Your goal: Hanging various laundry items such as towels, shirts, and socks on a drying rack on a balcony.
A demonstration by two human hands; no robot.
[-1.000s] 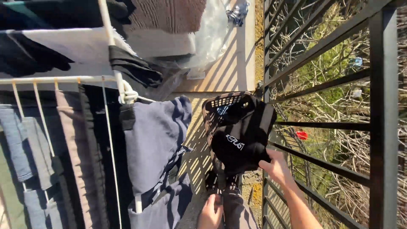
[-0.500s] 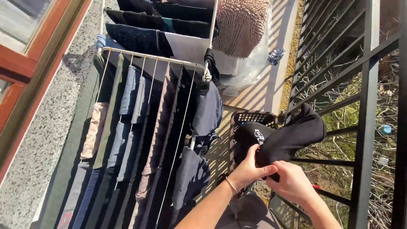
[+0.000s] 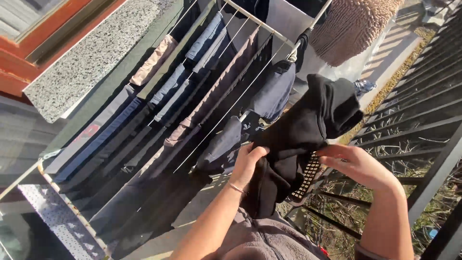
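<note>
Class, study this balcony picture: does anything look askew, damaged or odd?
Nothing stands out. Both hands, left and right, hold a bunched black fabric garment beside the white wire drying rack full of hung clothes.

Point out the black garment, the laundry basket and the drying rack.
black garment (image 3: pixel 308 125): head view, on the folded cloth between both hands.
laundry basket (image 3: pixel 308 176): head view, on its perforated wall below the garment.
drying rack (image 3: pixel 250 19): head view, on a white end bar.

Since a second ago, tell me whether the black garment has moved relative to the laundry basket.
Yes. The black garment has been lifted up out of the laundry basket, now held above it.
</note>
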